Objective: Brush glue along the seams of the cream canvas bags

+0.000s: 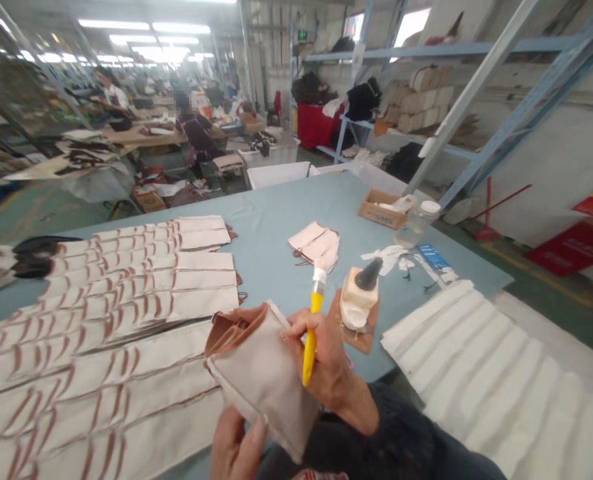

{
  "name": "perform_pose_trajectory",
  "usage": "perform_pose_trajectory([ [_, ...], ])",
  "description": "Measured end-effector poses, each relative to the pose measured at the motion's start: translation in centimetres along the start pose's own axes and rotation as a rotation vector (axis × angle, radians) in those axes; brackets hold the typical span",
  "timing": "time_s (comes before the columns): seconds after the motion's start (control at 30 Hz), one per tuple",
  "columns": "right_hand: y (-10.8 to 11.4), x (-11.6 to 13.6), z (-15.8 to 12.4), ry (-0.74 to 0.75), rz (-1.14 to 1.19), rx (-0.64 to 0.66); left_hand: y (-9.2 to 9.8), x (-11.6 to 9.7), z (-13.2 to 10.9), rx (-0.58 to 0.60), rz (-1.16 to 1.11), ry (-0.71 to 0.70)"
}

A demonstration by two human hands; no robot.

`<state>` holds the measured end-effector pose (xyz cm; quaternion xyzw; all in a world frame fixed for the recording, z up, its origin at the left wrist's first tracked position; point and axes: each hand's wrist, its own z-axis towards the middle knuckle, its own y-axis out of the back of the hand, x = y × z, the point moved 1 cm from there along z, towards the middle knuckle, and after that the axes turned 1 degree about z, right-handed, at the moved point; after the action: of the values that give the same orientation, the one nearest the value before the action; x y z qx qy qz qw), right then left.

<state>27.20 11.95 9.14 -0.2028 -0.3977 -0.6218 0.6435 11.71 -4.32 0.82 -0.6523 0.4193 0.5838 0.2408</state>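
My left hand [234,447] grips the lower corner of a beige fabric piece [261,377] with a brown leather edge, held up over the table's near edge. My right hand [326,363] holds a yellow-handled brush [312,327] with its white bristles pointing up, and its fingers also press on the right side of the fabric piece. Just beyond the brush stands a glue bottle [359,297] with a dark nozzle, on a brown scrap.
Rows of overlapping beige pieces with brown edges [106,313] cover the left of the grey-blue table [271,227]. White padded strips [481,367] lie at right. A small stack of pieces [314,243], a cardboard box [381,208] and a plastic jar [416,223] sit further back. People work in the background.
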Motion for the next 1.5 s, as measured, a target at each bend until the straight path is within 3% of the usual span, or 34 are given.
perform_pose_trajectory([
  [0.1, 1.9, -0.4, 0.6, 0.135, -0.033, 0.085, 0.8, 0.3, -0.8, -0.109, -0.014, -0.045],
  [0.17, 3.2, -0.6, 1.0, 0.163, -0.052, 0.123, 1.3, -1.3, -0.4, -0.183, -0.094, -0.066],
  [0.2, 3.7, -0.7, 1.2, 0.173, -0.057, 0.132, 1.6, -2.6, 0.0, -0.258, -0.103, -0.132],
  [0.23, 4.1, -0.6, 1.4, 0.182, -0.057, 0.143, 1.8, -4.1, 0.5, -0.259, -0.106, -0.223],
  [0.33, 5.0, -0.3, 2.2, 0.189, -0.043, 0.194, 1.8, -8.7, 2.4, -0.144, -0.056, -0.424],
  [0.5, 6.1, 0.5, 3.4, 0.202, -0.041, 0.262, 0.2, -13.5, 4.5, 0.302, 0.097, -0.505],
  [0.57, 6.5, 0.5, 3.9, 0.159, -0.036, 0.265, -0.3, -14.2, 4.6, 0.358, 0.201, -0.619],
  [0.67, 6.7, -0.5, 4.5, -0.023, 0.037, 0.253, -1.0, -14.3, 4.4, 0.334, 0.341, -0.714],
  [0.9, 5.6, -3.9, 4.0, -0.299, 0.215, 0.277, -2.1, -12.7, 4.7, 0.649, 0.182, -0.354],
  [1.07, 3.3, -6.3, 1.5, -0.446, 0.179, 0.361, -2.2, -12.8, 4.4, 0.725, 0.098, -0.295],
  [1.13, 3.2, -6.5, 1.1, -0.479, 0.175, 0.330, -2.2, -12.8, 4.1, 0.719, 0.057, -0.245],
  [1.3, 6.2, -3.4, 2.5, -0.487, 0.469, 0.052, -2.1, -12.1, 3.3, 0.671, -0.133, 0.029],
  [1.4, 8.3, 0.0, 3.0, -0.398, 0.506, -0.003, -2.1, -12.1, 3.0, 0.615, -0.225, 0.164],
  [1.5, 9.1, 3.0, 2.5, -0.332, 0.525, 0.005, -2.4, -12.7, 2.9, 0.629, -0.283, 0.215],
])
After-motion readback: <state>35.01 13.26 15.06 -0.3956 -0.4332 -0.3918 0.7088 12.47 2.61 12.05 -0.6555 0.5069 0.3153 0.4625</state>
